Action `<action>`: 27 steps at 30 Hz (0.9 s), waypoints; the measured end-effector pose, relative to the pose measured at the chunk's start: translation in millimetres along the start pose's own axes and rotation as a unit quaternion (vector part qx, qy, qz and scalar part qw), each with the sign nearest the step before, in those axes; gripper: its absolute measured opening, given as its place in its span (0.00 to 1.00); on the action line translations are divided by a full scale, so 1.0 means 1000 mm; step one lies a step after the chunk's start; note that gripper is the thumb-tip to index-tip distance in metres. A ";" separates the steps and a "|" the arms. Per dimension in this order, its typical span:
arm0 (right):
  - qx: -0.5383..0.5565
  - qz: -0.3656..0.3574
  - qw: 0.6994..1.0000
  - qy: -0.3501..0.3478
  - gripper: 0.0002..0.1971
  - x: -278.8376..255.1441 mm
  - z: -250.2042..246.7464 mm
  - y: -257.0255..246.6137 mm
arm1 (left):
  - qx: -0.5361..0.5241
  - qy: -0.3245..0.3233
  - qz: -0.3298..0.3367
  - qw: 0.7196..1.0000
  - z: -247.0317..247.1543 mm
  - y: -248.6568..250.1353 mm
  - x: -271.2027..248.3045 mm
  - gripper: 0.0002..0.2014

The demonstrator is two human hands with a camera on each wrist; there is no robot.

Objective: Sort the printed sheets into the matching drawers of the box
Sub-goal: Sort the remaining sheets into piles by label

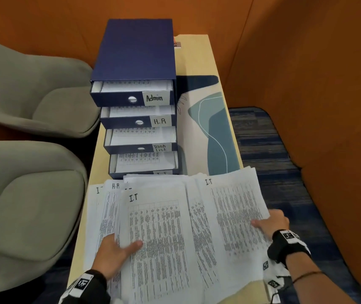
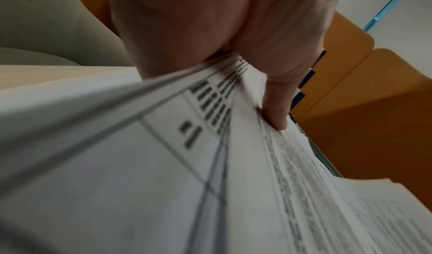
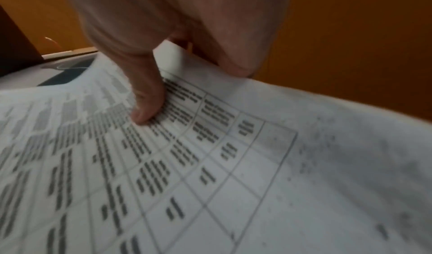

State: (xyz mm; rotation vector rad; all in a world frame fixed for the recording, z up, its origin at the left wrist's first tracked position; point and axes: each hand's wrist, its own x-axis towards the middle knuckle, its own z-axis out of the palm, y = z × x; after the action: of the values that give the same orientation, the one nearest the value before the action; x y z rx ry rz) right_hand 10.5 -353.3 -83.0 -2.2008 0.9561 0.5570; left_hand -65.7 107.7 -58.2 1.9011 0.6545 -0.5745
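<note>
- Up close, the printed sheets [image 1: 159, 233] are white pages covered in dense black text set in ruled tables, each with a handwritten department mark in its top corner; they lie fanned in a loose, overlapping pile across the near end of the pale wooden table [image 1: 199, 53].
- Marks readable in the pile: "I.T" on the top middle sheet, "I.T" on the right-hand sheet [image 1: 234, 207], and "H.R" on a sheet poking out at the left.
- The left hand [image 1: 111, 255] holds the left edge of the top middle sheet, thumb on the printed face and fingers under the paper; the left wrist view shows the same hand [image 2: 233, 36] with its thumb pressed on the page.
- The right hand [image 1: 271, 220] pinches the right edge of the right-hand sheet, thumb on top and the other fingers hidden beneath; in the right wrist view the thumb [image 3: 147, 99] presses on a table cell of the sheet [image 3: 210, 165], which curves upward at that edge.
- Beyond the pile stands the navy blue drawer box [image 1: 138, 51], its four drawers pulled out in steps, each already containing printed pages.
- Drawer labels from top down: "Admin" [image 1: 154, 98], "H.R" [image 1: 159, 121], "Task List" [image 1: 161, 147]; the lowest label is mostly hidden by the pile.
- A patterned blue-and-cream mat [image 1: 214, 128] lies to the right of the box, and two grey cushioned chairs [image 1: 32, 194] sit to the left of the table.
</note>
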 end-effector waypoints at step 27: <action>0.170 -0.137 0.960 -0.177 0.13 -0.109 0.090 -0.085 | -0.204 -0.071 0.025 0.976 0.013 0.059 -0.008 0.25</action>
State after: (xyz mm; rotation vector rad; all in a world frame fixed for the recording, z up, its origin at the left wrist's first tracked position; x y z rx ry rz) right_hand -5.1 -193.3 -44.7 -1.8053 0.5025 0.5811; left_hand -34.1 73.3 -19.5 1.4742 0.5796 -0.4950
